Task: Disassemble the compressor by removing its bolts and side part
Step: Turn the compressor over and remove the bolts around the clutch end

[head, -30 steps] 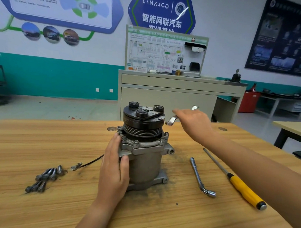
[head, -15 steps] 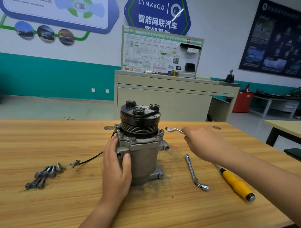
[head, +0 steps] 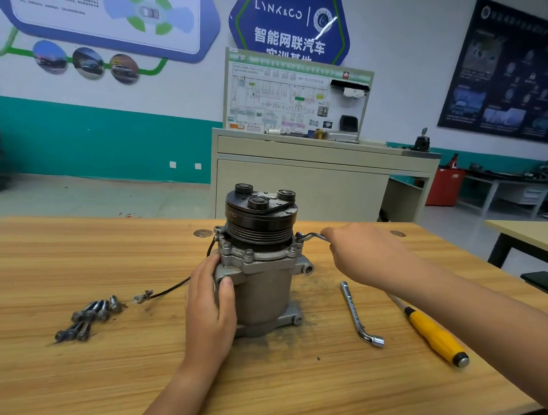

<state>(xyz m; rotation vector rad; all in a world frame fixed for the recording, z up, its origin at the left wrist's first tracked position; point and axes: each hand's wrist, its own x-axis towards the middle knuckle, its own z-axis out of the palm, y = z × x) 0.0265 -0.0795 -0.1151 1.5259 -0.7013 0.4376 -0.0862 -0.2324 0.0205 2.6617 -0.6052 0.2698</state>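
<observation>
Compressor (head: 263,288), grey metal, black top, stood near the tabletop's (head: 86,384) far edge; left hand (head: 209,315) gripped its side, right hand (head: 361,257) gripped a bent silver wrench (head: 311,236).

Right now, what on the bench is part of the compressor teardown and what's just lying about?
In the job: compressor, gripped by left hand; bent wrench in right hand; loose bolts.
Lying about: L-shaped socket wrench; yellow-handled screwdriver.

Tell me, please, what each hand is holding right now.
Left hand: grips the compressor body, thumb on its front.
Right hand: holds a bent wrench, its tip at a flange bolt.
</observation>
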